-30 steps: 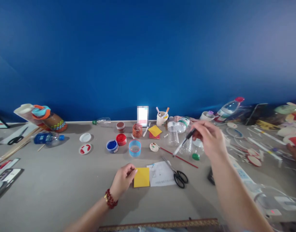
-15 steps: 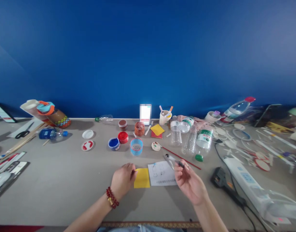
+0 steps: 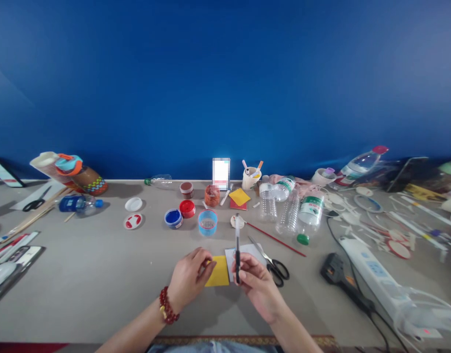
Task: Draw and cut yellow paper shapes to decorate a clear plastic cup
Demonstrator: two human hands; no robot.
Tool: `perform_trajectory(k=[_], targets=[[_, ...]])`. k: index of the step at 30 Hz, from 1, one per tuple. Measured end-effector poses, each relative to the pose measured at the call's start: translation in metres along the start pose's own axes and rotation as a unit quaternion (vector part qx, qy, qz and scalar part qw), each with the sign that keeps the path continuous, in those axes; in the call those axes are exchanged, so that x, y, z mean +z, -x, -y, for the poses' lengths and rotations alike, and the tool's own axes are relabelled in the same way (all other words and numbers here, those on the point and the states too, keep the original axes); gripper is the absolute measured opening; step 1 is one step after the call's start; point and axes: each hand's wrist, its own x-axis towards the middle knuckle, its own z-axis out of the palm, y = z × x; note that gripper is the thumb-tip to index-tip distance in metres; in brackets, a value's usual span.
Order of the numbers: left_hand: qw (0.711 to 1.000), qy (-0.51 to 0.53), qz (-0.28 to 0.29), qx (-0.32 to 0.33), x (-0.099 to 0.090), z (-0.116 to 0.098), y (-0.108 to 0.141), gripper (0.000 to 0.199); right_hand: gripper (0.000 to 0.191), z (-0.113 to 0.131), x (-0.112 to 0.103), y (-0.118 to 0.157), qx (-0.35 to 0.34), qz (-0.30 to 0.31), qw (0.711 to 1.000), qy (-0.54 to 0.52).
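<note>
My right hand (image 3: 258,287) grips a black-and-clear pen (image 3: 238,252), held upright above the edge of a white sheet of paper (image 3: 231,254). Part of the sheet and its markings lie hidden behind that hand. To its left, a yellow square of paper (image 3: 218,271) lies flat on the table. My left hand (image 3: 191,274) rests at that square's left edge, loosely curled, thumb and fingers apart, with nothing visible in it. Black-handled scissors (image 3: 275,267) lie just past the right hand.
Beyond the hands stand a blue-banded clear cup (image 3: 208,224), a blue paint jar (image 3: 173,218) and a red paint jar (image 3: 187,209). A red stick (image 3: 275,239) and clear plastic bottles (image 3: 310,215) lie right of them. A glue gun (image 3: 345,282) and power strip (image 3: 376,274) occupy the right side.
My right hand has moved left with the pen, which has turned upright, and the scissors' handles have come into view. My left hand's thumb and fingers have loosened at the yellow paper's edge.
</note>
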Motion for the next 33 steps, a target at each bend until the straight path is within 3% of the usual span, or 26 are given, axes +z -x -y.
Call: perform_trajectory(k=[4, 9, 12, 17, 22, 28, 31, 33], targets=[[0.987, 0.156, 0.037, -0.006, -0.003, -0.021, 0.005, 0.021, 0.027, -0.007, 0.008, -0.002, -0.035, 0.006, 0.993, 0.112], [0.985, 0.164, 0.053, 0.008, 0.003, -0.025, 0.01, 0.025, 0.021, -0.017, 0.007, 0.001, -0.121, -0.009, 0.957, 0.262], [0.983, 0.157, 0.087, 0.032, 0.001, -0.022, 0.014, 0.019, 0.02, -0.018, -0.001, 0.007, -0.137, -0.002, 0.939, 0.315], [0.988, 0.087, 0.095, 0.084, -0.003, -0.02, 0.022, 0.018, 0.03, -0.016, -0.005, 0.015, -0.035, 0.043, 0.964, 0.261], [0.989, 0.019, 0.132, 0.07, 0.003, -0.019, 0.028, 0.018, 0.036, -0.028, 0.005, 0.021, -0.025, -0.032, 0.974, 0.225], [0.959, 0.18, 0.217, 0.022, -0.004, -0.024, 0.033, 0.038, 0.032, -0.037, 0.013, 0.031, -0.041, -0.032, 0.977, 0.207], [0.943, 0.212, 0.251, -0.055, -0.012, -0.012, 0.036, 0.052, 0.024, -0.011, 0.007, 0.03, -0.129, -0.117, 0.975, 0.138], [0.945, 0.196, 0.238, -0.113, -0.02, 0.001, 0.037, 0.06, 0.018, 0.016, -0.004, 0.028, -0.249, -0.198, 0.944, 0.086]])
